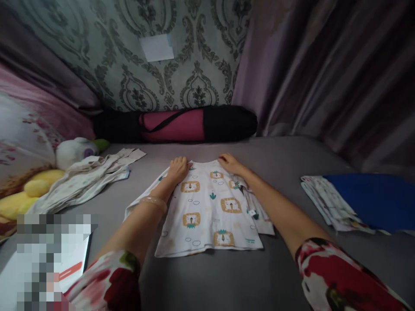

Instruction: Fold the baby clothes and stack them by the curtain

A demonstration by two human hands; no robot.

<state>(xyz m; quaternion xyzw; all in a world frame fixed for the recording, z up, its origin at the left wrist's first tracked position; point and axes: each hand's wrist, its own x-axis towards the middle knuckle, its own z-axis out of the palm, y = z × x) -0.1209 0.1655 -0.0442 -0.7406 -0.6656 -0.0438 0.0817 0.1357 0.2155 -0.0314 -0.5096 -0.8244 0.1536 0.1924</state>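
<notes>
A small white shirt point(207, 207) with orange lion faces and green leaves lies flat in front of me, its hem towards me. My left hand point(179, 169) is closed on the shoulder at the left of the neckline. At the opposite shoulder, my right hand point(230, 163) pinches the fabric near the collar. One sleeve spreads out to the left, partly behind my left forearm. The other sleeve lies beside the shirt's right edge, partly covered by my right forearm.
Loose pale clothes point(87, 177) lie at the left, near a white plush toy point(76, 152) and a yellow one point(39, 188). A lit screen point(73, 259), partly pixelated, is at lower left. Folded clothes point(330, 201) adjoin a blue flat item point(372, 198). A long black-and-maroon bag point(175, 125) lies along the wall.
</notes>
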